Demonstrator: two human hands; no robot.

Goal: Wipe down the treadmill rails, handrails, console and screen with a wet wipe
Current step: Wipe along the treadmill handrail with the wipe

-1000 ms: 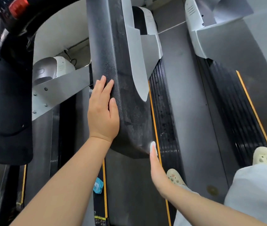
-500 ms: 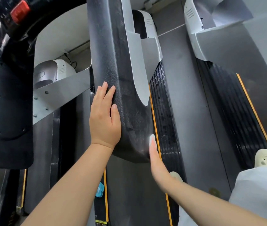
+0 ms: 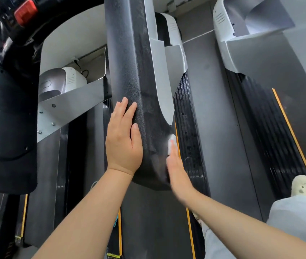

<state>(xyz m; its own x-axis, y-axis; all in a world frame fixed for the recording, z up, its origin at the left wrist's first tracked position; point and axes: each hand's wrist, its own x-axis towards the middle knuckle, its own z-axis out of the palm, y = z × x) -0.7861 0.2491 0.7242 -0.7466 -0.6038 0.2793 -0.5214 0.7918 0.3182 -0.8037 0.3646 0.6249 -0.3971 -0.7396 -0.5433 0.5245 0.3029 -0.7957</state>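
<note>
Wiping the handrail (image 3: 139,101), we brace with the flat, open left hand (image 3: 123,139); the right hand (image 3: 176,165), fingers straight, presses the wipe (image 3: 171,144) at its 4 o'clock edge; keep strokes overlapping.

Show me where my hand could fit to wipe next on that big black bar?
Bare room runs up the black handrail above the left hand, beside the grey trim. It is crowded low down: the left hand lies flat on one side and the right hand presses the white wipe on the other.
</note>
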